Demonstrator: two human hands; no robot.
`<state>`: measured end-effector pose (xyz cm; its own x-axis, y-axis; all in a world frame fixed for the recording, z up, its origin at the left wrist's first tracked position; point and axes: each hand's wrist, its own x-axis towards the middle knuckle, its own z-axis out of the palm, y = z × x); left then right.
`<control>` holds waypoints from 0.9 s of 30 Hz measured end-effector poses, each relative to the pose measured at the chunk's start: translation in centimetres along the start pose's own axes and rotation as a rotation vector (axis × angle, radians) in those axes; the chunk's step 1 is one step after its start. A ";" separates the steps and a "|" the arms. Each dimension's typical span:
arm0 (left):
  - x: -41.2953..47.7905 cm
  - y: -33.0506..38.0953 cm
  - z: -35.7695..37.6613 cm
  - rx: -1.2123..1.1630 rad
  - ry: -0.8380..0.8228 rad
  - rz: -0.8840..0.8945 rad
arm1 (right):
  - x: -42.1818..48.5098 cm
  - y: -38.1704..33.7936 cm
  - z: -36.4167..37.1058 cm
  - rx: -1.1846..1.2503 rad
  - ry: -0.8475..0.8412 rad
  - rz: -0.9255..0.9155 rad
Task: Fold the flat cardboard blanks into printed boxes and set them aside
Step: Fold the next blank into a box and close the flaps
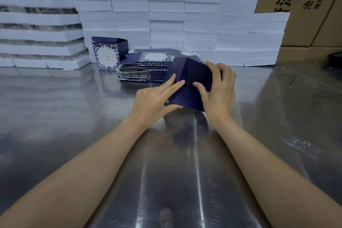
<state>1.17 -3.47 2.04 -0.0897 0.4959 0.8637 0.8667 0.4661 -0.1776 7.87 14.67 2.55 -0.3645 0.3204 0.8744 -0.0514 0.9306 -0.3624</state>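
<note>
On the steel table [74, 116], both hands' grips hold a half-folded box [192, 77] beside stacked blanks [146, 68].

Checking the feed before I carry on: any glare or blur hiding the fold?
Head view: bright glare streaks on the metal table; wide-angle bending at the edges; foam stacks far left blurred; the navy box and both hands' grip stay sharp.
</note>
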 end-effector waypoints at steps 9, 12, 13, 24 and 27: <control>-0.1 -0.1 0.3 -0.003 0.023 0.011 | 0.0 0.1 0.0 0.011 0.024 0.015; 0.0 -0.1 0.4 0.010 0.017 0.014 | -0.1 0.2 -0.1 0.032 0.020 0.014; 0.0 -0.1 0.4 0.016 0.011 0.008 | -0.1 0.2 -0.1 0.061 0.015 0.016; 0.0 0.3 0.1 -0.100 -0.113 -0.266 | -0.4 1.3 0.4 0.547 -0.017 0.360; 0.1 0.0 0.0 -0.072 -0.022 -0.272 | -0.3 0.9 0.3 0.524 0.037 0.259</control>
<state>1.19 -3.45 2.13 -0.3335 0.3756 0.8647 0.8419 0.5314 0.0939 7.69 15.36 1.83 -0.3943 0.5404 0.7433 -0.4218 0.6122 -0.6688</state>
